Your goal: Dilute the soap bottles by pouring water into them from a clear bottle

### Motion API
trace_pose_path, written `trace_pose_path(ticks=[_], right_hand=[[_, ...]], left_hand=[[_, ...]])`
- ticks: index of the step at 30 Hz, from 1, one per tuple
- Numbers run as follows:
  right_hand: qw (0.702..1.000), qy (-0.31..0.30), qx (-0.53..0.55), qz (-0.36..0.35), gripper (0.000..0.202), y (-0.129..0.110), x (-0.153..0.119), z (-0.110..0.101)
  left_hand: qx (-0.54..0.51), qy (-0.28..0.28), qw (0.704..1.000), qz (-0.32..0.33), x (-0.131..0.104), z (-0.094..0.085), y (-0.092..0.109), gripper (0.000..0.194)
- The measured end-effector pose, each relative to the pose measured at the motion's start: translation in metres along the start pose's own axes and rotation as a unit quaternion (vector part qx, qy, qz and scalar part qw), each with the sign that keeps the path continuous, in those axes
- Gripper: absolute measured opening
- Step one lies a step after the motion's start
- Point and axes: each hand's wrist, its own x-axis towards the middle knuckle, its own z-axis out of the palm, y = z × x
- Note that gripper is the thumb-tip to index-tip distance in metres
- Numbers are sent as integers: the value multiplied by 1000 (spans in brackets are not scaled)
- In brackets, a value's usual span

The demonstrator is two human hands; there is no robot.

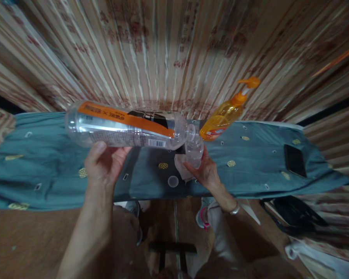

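Note:
My left hand (104,162) is closed under a large clear plastic bottle (128,126) with an orange and silver label. The bottle lies almost level in the air, its neck pointing right. Its mouth meets the top of a small clear bottle (194,153), which my right hand (206,170) grips from below. Clear liquid seems to be in the small bottle, though the flow itself cannot be made out. Under the two bottles lies a pale, crumpled piece of tissue or cloth (180,166), partly hidden by the small bottle. A round translucent cap (173,181) rests near the front edge.
Behind my right hand stands a yellow dish-soap bottle (221,120) with an orange pump. A black phone (295,160) lies at the right on the green patterned tablecloth (250,182). A striped curtain (163,54) hangs behind. A black bag (296,213) sits low at right.

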Motion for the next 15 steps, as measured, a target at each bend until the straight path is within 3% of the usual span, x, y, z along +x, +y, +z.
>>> trace_pose_path(ticks=[15], right_hand=[[1000,8,-15,-6,92,1,-1,1]], left_hand=[[1,-5,1000,-2,-1,2,1,60]])
